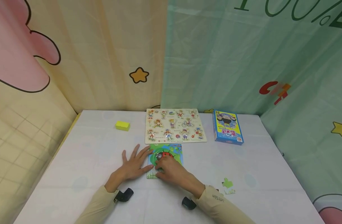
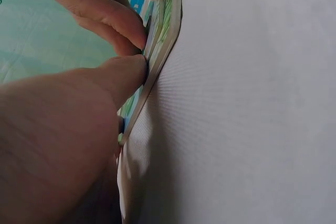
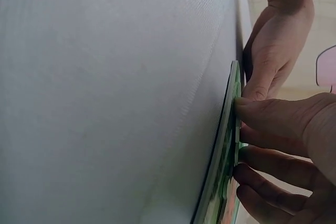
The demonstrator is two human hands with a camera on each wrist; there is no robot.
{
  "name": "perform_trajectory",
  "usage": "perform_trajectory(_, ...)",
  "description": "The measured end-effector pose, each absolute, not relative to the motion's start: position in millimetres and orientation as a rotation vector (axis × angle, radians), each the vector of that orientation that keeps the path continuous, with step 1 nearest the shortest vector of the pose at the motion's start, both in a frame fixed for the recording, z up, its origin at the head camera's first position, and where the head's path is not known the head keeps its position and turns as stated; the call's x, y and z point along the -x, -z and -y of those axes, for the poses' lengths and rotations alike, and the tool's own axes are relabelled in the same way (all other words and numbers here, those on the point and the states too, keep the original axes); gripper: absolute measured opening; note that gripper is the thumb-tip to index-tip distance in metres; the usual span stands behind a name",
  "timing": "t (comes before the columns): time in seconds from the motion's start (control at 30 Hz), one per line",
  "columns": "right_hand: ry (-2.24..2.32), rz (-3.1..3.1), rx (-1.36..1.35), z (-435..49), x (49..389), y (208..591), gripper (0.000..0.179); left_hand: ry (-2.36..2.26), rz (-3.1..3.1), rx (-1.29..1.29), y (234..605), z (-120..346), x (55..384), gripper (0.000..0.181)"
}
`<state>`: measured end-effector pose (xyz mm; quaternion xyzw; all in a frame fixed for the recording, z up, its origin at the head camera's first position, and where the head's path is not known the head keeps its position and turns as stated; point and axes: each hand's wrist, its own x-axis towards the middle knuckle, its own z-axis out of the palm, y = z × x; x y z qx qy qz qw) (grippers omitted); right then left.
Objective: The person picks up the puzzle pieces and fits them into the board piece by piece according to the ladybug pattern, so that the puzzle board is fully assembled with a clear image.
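Observation:
A ladybug jigsaw puzzle (image 1: 175, 150) with a green and blue picture lies flat on the table. My left hand (image 1: 133, 166) is spread at its left side, the thumb and fingertips touching its edge. Bent over the middle of the picture, my right hand (image 1: 171, 169) hides part of it. In the right wrist view, the right thumb and fingertips hold a flat green puzzle piece (image 3: 237, 129) against the board. The left wrist view shows the left thumb (image 2: 134, 69) against the puzzle's edge (image 2: 167, 45), with the right fingers close by.
A wooden board with figure pictures (image 1: 176, 126) lies just behind the puzzle. Right of it sits a blue and yellow box (image 1: 228, 127); a yellow block (image 1: 122, 125) is at back left. Loose puzzle pieces (image 1: 227, 183) lie beside the right sleeve. Curtains (image 1: 117, 56) hang behind the table.

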<state>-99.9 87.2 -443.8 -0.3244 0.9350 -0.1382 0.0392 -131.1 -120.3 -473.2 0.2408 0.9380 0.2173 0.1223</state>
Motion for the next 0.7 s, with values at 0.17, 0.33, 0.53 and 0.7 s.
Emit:
perform_trajectory(0.17,0.422,-2.87,0.98,-86.1,100.3,443.8,0.022,-0.647,-2.737,-0.705,473.3,119.6,129.7,0.069)
perform_trajectory(0.33,0.407,-2.885,0.983,-85.2,100.6,445.0,0.019,-0.669,-2.736,-0.706,473.5,120.6,129.3,0.068)
perform_trajectory(0.53,0.251,-2.872,1.091,-83.7,104.2,443.2,0.008,-0.659,-2.742,-0.704,476.2,121.2,131.0,0.068)
perform_trajectory(0.7,0.22,-2.815,1.077,-84.4,105.7,441.1,0.014,-0.672,-2.739,-0.719,477.7,121.3,131.4,0.069)
